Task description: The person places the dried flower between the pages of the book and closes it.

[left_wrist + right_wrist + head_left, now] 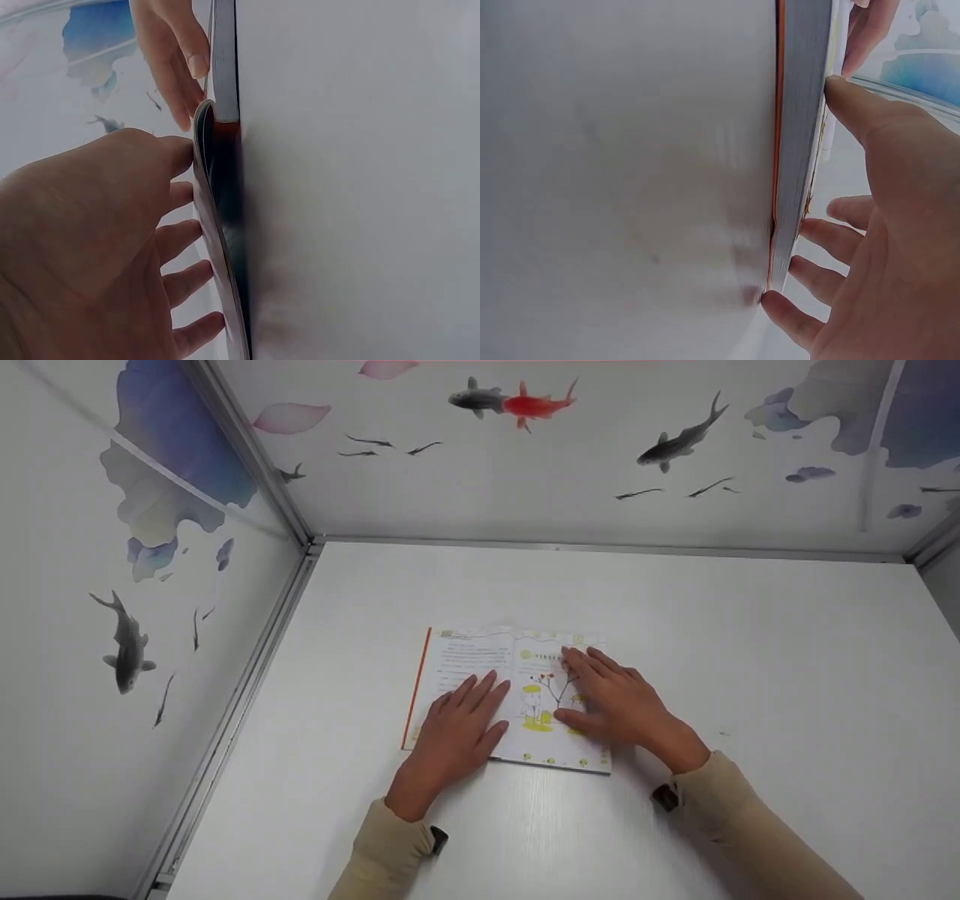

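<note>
An open book (469, 649) with an orange left edge lies on the white table, its right page printed with cartoon figures and a tree. My left hand (461, 727) lies with fingers spread on the left page, thumb near the spine. On the right page rests my right hand (619, 697), fingers extended toward its upper right part. The left wrist view shows the left fingertips touching the thin, curved page side of the book (217, 225). In the right wrist view the thick page block (802, 112) shows beside the right fingers, over an orange-edged cover.
The white table (360, 660) extends around the book. A left wall panel (67, 585) and a back wall panel (555, 480), both painted with fish, border it along metal frames. Dark wrist devices (439, 840) sit at both sleeves.
</note>
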{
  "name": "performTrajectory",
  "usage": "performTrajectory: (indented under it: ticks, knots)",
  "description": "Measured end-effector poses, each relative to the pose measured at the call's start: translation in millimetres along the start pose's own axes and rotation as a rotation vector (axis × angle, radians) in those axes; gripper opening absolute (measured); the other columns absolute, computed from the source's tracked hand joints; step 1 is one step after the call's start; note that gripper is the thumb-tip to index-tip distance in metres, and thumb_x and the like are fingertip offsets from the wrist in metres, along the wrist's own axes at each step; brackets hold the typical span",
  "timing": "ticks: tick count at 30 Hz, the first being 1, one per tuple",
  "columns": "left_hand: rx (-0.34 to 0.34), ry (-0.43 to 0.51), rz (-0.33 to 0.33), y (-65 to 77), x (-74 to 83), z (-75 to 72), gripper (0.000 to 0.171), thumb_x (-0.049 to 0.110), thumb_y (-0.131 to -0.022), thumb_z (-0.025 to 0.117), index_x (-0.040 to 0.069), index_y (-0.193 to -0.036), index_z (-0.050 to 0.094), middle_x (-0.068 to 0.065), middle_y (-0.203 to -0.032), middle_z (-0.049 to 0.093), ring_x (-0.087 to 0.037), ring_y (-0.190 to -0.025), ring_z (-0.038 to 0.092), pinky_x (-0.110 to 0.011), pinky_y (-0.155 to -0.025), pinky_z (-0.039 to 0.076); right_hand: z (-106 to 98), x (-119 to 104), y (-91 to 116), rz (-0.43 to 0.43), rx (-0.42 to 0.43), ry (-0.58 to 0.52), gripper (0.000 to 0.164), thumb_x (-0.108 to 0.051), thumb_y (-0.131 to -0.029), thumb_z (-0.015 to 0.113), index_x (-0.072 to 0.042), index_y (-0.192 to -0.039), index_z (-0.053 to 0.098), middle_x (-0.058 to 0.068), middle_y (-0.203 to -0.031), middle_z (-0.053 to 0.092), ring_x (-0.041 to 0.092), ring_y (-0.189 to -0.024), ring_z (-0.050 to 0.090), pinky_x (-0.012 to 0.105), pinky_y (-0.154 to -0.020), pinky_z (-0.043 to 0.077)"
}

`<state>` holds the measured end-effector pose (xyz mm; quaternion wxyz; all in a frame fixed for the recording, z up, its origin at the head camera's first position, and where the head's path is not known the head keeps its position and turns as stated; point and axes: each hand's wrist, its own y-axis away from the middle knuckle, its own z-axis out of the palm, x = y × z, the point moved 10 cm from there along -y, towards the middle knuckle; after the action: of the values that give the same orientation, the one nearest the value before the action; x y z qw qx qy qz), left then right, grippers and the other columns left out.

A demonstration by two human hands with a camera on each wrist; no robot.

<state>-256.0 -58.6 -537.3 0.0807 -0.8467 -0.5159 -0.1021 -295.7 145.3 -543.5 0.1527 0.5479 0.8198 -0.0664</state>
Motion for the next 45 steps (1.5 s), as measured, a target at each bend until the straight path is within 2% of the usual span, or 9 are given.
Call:
performTrajectory:
  ticks: [6,15,20,26,31,38,45]
  knots:
    - [0.027,-0.003,0.024,0.9,-0.8,-4.0,0.061,0.047,-0.104,0.046,0.029,-0.16,0.029,0.003,-0.167,0.027,-0.025,-0.153,0.029,-0.055,-0.115,0.037,-5.0,11.1,5.9,0.038,-0.013,-0.12,0.109,-0.07,-0.082,0.067,-0.03,-0.163,0.007,0.001,-0.169,0.02,0.029,-0.155,0.021,0.063,-0.116,0.031]
    - [0.071,0.05,-0.033,9.3,-16.7,-10.8,0.059,0.046,-0.103,0.05,0.027,-0.157,0.035,0.0,-0.165,0.032,-0.023,-0.153,0.03,-0.053,-0.116,0.035,-6.0,24.1,21.6,0.026,-0.033,-0.066,0.107,-0.07,-0.083,0.067,-0.016,-0.162,0.018,0.005,-0.169,0.019,0.03,-0.156,0.019,0.06,-0.118,0.031]
    - [0.097,0.065,-0.127,18.2,-33.6,-14.3,0.06,0.046,-0.102,0.053,0.024,-0.155,0.04,-0.005,-0.163,0.035,-0.031,-0.152,0.03,-0.057,-0.117,0.031,-3.1,30.0,29.3,0.041,-0.045,-0.063,0.107,-0.072,-0.082,0.065,-0.014,-0.161,0.023,0.005,-0.169,0.02,0.03,-0.156,0.018,0.06,-0.118,0.029]
    - [0.103,0.077,-0.303,32.3,-58.8,-15.4,0.068,0.049,-0.099,0.056,0.013,-0.154,0.04,-0.019,-0.164,0.029,-0.045,-0.151,0.024,-0.064,-0.117,0.026,0.6,34.3,35.4,0.066,-0.056,-0.07,0.108,-0.074,-0.082,0.064,-0.012,-0.161,0.022,0.006,-0.169,0.019,0.032,-0.156,0.018,0.061,-0.119,0.029]
    - [0.099,0.114,-0.408,38.8,-71.1,-15.4,0.077,0.05,-0.098,0.058,0.005,-0.155,0.036,-0.023,-0.163,0.026,-0.047,-0.152,0.02,-0.064,-0.119,0.023,1.8,34.8,37.1,0.07,-0.056,-0.077,0.108,-0.073,-0.083,0.064,-0.013,-0.161,0.021,0.006,-0.169,0.019,0.032,-0.156,0.018,0.06,-0.119,0.028]
    - [0.08,0.184,-0.393,37.6,-64.6,-15.9,0.076,0.048,-0.1,0.056,0.005,-0.157,0.03,-0.023,-0.163,0.028,-0.046,-0.153,0.02,-0.062,-0.12,0.025,0.1,35.1,38.4,0.073,-0.057,-0.089,0.106,-0.072,-0.084,0.064,-0.014,-0.162,0.021,0.005,-0.169,0.018,0.031,-0.157,0.016,0.059,-0.12,0.027]
    - [0.075,0.252,-0.388,34.8,-61.4,-9.6,0.076,0.053,-0.102,0.048,0.007,-0.159,0.027,-0.024,-0.165,0.021,-0.043,-0.155,0.013,-0.06,-0.122,0.022,-2.4,35.7,38.9,0.049,-0.035,-0.101,0.104,-0.07,-0.085,0.064,-0.013,-0.161,0.023,0.005,-0.169,0.02,0.031,-0.157,0.017,0.059,-0.119,0.028]
